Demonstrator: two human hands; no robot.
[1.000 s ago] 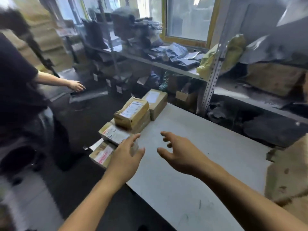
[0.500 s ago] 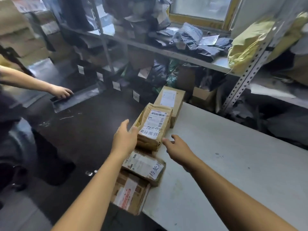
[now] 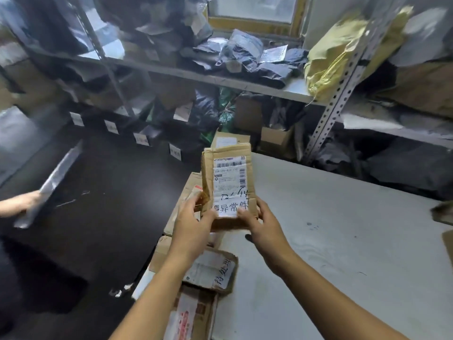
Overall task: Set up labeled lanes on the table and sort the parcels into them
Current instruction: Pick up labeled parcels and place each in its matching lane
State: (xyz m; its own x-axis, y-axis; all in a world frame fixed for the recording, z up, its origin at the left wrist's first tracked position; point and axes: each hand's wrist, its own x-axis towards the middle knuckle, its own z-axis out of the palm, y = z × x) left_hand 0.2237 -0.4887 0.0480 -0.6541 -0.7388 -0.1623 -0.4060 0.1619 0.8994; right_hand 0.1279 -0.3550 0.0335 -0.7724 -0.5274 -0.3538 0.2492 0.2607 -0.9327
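At the centre of the frame both hands grasp one cardboard parcel (image 3: 226,185), lifted upright above the left edge of the bench (image 3: 343,241): the left hand (image 3: 193,224) pinches its lower left corner, the right hand (image 3: 262,222) its lower right, thumbs on the white shipping label with handwritten characters. Sorting looks barely begun. Other parcels lie in a row along the bench's left edge: a labelled flat box (image 3: 213,271) below the hands, another (image 3: 191,315) at the bottom edge, one (image 3: 229,141) behind the lifted parcel. No lane markers show on the bench, whose wide grey top to the right carries no sorted parcels.
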